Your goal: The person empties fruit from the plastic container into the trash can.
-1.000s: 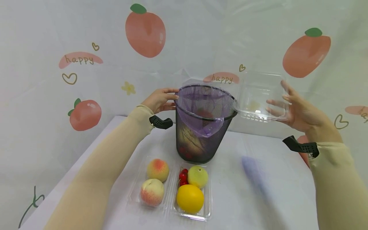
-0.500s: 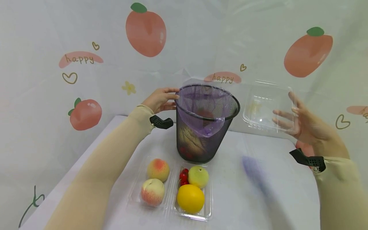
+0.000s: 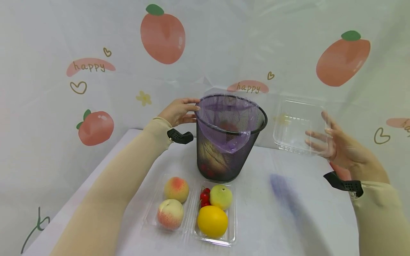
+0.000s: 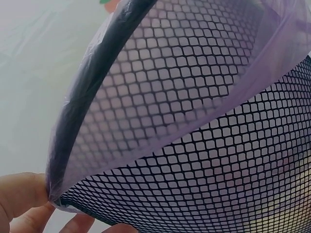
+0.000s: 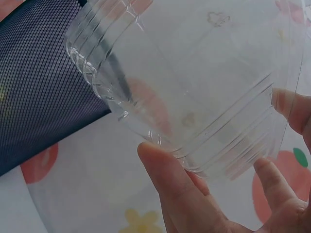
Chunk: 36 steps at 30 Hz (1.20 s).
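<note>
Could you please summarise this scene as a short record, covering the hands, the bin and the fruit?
Left hand: touches the rim of the mesh bin
Right hand: holds a clear container, raised right of the bin
Bin: black, upright, with a purple liner folded over its rim
Fruit, left: two peaches in clear packaging
Fruit, right: red cherries, a green fruit, a yellow fruit
Backdrop: white, printed with fruit and "happy"

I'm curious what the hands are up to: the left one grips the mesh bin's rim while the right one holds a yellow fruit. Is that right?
Not quite: the right hand holds a clear plastic container; the head and right wrist views show it. The yellow fruit sits in a clear tray. The left hand does grip the rim of the mesh bin.
</note>
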{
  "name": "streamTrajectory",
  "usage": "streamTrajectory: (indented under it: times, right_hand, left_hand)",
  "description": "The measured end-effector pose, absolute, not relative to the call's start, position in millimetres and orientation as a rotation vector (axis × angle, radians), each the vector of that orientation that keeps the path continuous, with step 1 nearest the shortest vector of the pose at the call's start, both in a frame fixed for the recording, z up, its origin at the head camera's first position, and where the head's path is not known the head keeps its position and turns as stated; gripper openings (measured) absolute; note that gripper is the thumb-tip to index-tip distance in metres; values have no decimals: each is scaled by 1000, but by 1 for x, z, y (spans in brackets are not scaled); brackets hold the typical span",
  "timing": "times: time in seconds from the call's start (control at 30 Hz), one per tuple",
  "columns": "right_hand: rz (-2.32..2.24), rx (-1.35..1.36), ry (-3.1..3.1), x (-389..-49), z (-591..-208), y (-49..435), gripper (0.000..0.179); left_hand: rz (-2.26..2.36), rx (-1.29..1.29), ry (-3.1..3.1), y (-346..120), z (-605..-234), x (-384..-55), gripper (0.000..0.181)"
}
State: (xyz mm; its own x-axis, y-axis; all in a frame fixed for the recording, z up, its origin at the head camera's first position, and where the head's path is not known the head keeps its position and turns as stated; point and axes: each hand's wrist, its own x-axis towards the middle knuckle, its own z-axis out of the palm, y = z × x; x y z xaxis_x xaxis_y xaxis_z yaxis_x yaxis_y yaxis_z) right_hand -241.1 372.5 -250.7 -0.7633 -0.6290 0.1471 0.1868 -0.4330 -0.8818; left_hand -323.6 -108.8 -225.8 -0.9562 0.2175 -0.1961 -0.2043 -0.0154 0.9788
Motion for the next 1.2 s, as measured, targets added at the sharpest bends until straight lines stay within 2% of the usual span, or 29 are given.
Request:
streamTrajectory:
  times: [0.23, 0.47, 0.63, 0.93, 1.2]
  right_hand:
    - [-2200, -530, 1361, -240, -262, 377, 70]
    - [-2167, -498, 1332, -241, -276, 379, 57]
    - [-2120, -353, 1569, -242, -286, 379, 67]
    - [-2078, -297, 1550, -244, -305, 374, 69]
    - [-2022, -303, 1537, -249, -322, 371, 52]
  left_hand:
    - [2045, 15, 1988, -109, -228, -324, 47]
    - [2049, 6, 1994, -109, -230, -327, 45]
    - [2049, 14, 1990, -109, -229, -325, 46]
    - [2045, 27, 1986, -110, -229, -325, 46]
    - [2049, 12, 1993, -109, -229, -326, 45]
